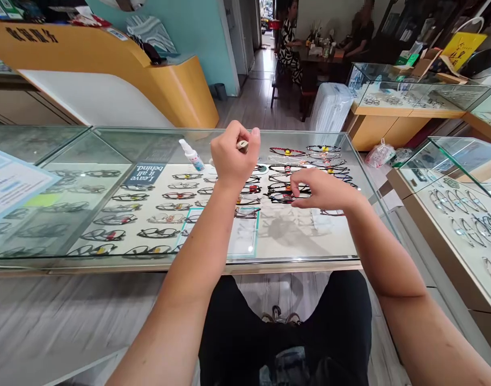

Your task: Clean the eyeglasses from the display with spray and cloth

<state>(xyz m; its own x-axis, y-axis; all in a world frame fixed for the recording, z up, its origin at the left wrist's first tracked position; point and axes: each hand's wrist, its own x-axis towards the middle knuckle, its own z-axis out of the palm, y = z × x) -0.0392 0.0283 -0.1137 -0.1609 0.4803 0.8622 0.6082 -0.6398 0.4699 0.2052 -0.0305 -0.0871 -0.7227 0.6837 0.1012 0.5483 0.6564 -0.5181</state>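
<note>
Beneath the tightly curled left hand [235,153], which gripped a small, pale, blunt-ended object [242,145], stretched a flat, clear-glass display case [305,246]; dark, thin-rimmed eyeglass frames [281,198] lay just beside the half-open right hand [321,188], its curved fingers seemingly empty.

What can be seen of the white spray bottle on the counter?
The bottle is small, white and apparently plastic, with a narrow, nozzle-like top and a label showing blue on its lower part; the print is too small to read. It appears to stand upright on the glass showcase, to the left of the left hand, and only the glass seems to touch it.
</note>
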